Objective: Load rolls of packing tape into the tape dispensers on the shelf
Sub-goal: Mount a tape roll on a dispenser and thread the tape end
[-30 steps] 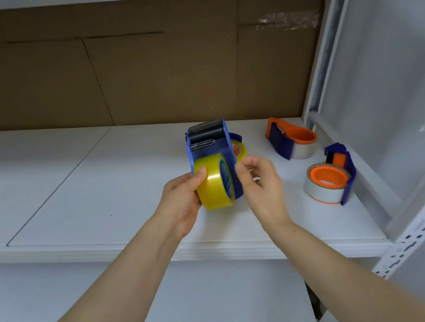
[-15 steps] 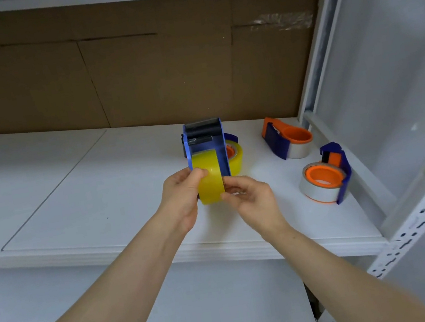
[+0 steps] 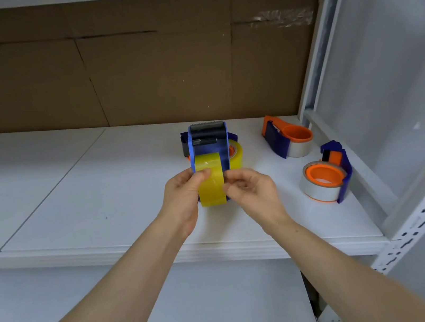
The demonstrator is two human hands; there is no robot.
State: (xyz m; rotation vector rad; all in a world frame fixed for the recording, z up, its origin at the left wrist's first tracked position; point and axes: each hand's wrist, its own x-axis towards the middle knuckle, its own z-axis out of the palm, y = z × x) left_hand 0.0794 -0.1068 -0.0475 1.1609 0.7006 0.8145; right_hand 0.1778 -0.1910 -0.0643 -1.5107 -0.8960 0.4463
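both hands on a yellow roll seated in a blue dispenser

the left hand (image 3: pixel 183 193) wraps the left side of the yellow tape roll (image 3: pixel 211 186), its thumb laid across the roll's outer face, so that grip is clamped round the roll. the right hand (image 3: pixel 252 188) comes in from the other side with its fingers curled, thumb and forefinger pinching at the roll's right edge. its grip is closed there, though whether it holds a loose end of tape or only the rim is hard to tell, since the fingers cover the spot.

the roll sits in the blue dispenser (image 3: pixel 209 141), which stands upright between the hands over the front part of the white shelf (image 3: pixel 99 192). the dispenser's dark roller and toothed cutter are at the top, on the side away from the person.

just behind it, mostly hidden, a second dispenser (image 3: pixel 233 140) carries another yellow roll (image 3: pixel 236 155). to the right, well apart from the hands, two orange-and-blue dispensers with pale rolls lie on the shelf: the far dispenser (image 3: pixel 285 138) near the back corner, the near dispenser (image 3: pixel 325 179) closer to the front, beside the right wall.

brown cardboard (image 3: pixel 136 75) lines the back of the bay. a lower shelf (image 3: pixel 199 296) shows beneath the forearms, and a slotted white upright (image 3: pixel 411 229) rises at the front right.
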